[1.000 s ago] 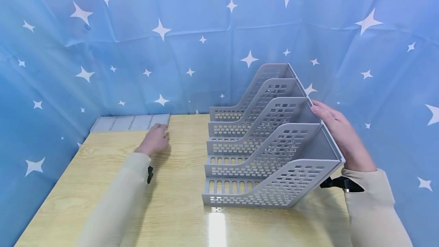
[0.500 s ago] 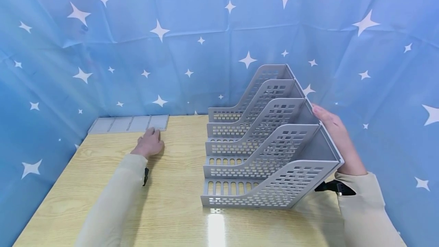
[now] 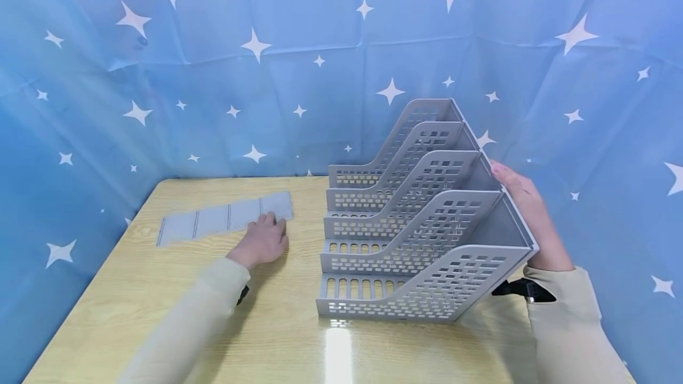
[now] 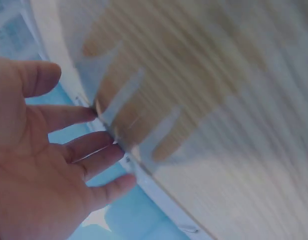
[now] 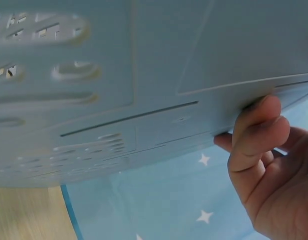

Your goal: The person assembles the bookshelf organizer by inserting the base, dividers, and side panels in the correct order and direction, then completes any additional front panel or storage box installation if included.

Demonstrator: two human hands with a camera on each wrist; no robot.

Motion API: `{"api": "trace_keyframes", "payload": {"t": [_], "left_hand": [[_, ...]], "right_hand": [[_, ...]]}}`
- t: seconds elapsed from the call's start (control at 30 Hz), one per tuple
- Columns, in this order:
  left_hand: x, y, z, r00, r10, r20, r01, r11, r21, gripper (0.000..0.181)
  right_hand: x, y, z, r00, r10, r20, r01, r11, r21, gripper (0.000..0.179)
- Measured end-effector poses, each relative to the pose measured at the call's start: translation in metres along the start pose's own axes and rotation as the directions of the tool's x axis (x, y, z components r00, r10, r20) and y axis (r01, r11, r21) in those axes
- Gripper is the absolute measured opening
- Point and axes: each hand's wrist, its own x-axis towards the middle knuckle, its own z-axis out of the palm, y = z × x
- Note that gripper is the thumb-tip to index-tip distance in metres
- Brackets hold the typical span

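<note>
A grey file rack (image 3: 384,259) with several perforated dividers stands on the right of the table, its low fronts facing left. In the head view, my left hand (image 3: 262,240) lies with its fingertips on the near edge of a flat, thin grey panel (image 3: 213,221) marked into sections. In the left wrist view, the left fingers (image 4: 96,162) are extended to a panel edge. My right hand (image 3: 528,212) rests against the rack's back; the right wrist view shows its fingers (image 5: 261,137) loosely bent beside the back surface.
Beneath everything is a pale wood-grain table (image 3: 133,307). A blue curtain (image 3: 267,76) with white stars hangs behind and along both sides. The rack's tall back fills much of the table's right half.
My left hand has pulled the panel from the far left table edge toward me and to the right, turning it at an angle. The rack and right hand stay almost in place.
</note>
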Motion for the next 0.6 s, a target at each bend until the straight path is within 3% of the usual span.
{"api": "trace_keyframes", "payload": {"t": [0.1,0.2,0.3,0.43,0.53,0.6], "left_hand": [[0.001,0.006,-0.003,0.998,0.057,-0.001,-0.057,0.996,-0.073,0.052],[0.002,-0.002,-0.010,0.999,0.041,-0.022,-0.044,0.988,-0.149,0.054],[0.000,-0.021,-0.017,0.998,-0.054,-0.007,0.053,0.987,-0.154,0.061],[-0.010,-0.045,-0.022,0.975,-0.190,0.115,0.206,0.967,-0.151,0.079],[-0.018,-0.053,-0.023,0.961,-0.218,0.172,0.245,0.958,-0.151,0.091],[-0.021,-0.053,-0.023,0.964,-0.208,0.166,0.232,0.963,-0.138,0.090]], "right_hand": [[-0.001,0.001,0.000,1.000,0.027,-0.012,-0.027,1.000,0.003,0.028],[0.000,0.002,0.000,0.999,0.037,-0.032,-0.037,0.999,-0.023,0.027],[0.001,0.003,0.000,0.999,0.020,-0.032,-0.021,0.998,-0.057,0.028],[0.003,0.004,0.001,1.000,-0.011,-0.008,0.011,0.998,-0.068,0.032],[0.002,0.004,0.001,1.000,-0.008,-0.002,0.008,0.999,-0.033,0.032],[0.001,0.003,0.001,1.000,0.001,-0.002,-0.001,1.000,0.000,0.031]]}}
